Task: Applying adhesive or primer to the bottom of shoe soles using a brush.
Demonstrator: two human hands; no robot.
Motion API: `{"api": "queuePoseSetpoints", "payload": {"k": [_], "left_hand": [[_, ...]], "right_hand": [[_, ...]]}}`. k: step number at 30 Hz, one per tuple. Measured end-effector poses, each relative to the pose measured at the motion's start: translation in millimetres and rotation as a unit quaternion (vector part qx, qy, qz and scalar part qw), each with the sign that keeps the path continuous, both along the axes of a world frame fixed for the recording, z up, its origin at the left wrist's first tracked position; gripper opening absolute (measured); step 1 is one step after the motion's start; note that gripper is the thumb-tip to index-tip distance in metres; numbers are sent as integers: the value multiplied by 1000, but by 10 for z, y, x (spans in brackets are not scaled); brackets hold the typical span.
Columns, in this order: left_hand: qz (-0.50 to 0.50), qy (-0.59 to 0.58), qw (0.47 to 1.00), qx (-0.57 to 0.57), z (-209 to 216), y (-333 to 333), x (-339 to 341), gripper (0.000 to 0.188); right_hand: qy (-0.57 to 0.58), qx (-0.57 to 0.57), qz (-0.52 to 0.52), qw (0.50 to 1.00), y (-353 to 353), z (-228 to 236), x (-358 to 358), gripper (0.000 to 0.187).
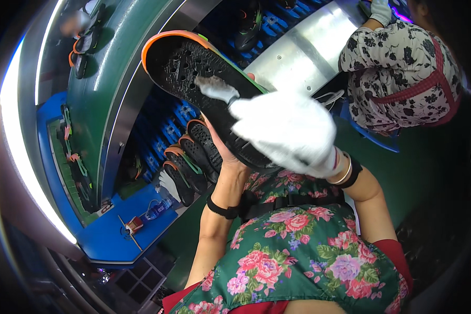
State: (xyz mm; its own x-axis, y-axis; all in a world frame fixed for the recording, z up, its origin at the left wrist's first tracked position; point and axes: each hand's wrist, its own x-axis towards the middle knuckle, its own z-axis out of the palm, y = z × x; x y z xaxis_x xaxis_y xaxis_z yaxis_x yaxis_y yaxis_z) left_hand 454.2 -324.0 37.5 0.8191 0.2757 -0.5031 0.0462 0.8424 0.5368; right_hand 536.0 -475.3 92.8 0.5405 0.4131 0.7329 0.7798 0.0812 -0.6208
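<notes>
A large black shoe sole (188,65) with an orange and green rim is held up tilted in front of me, its inner face with round holes looking wet and shiny. My bare left hand (220,142) grips it from below and behind; a fingertip shows past its far edge. In a white glove, my right hand (290,131) is closed over the sole's near half. From its fingers sticks out what looks like a brush (213,88) with a pale, brown-stained tip, against the sole's inner face. The glove hides the brush handle.
Several more soles (188,162) stand in a row beside a white glove (167,183) at left. A blue table (120,230) holds a bottle (157,209) and a small red box (134,225). Behind run a blue conveyor (165,123) and a metal plate (303,47). A co-worker (397,78) sits far right.
</notes>
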Motion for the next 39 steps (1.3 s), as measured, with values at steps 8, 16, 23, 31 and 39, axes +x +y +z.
{"api": "queuePoseSetpoints", "payload": {"k": [8,16,23,31,39], "left_hand": [[-22,-271,946,-178,110,-75,127,80],[-36,-243,953,-176,42,8,212,76],[-109,-256,930,-239,99,147,221,78],[-68,-222,964,-126,36,168,242,79],[-138,-278,923,-229,-65,250,234,85]], "right_hand": [[107,52,34,992,-27,-130,-33,24],[204,93,189,956,-56,-85,-105,17],[103,27,117,987,8,-134,-320,27],[93,2,88,992,-116,-189,-340,31],[131,22,87,987,-192,-243,-233,20]]}}
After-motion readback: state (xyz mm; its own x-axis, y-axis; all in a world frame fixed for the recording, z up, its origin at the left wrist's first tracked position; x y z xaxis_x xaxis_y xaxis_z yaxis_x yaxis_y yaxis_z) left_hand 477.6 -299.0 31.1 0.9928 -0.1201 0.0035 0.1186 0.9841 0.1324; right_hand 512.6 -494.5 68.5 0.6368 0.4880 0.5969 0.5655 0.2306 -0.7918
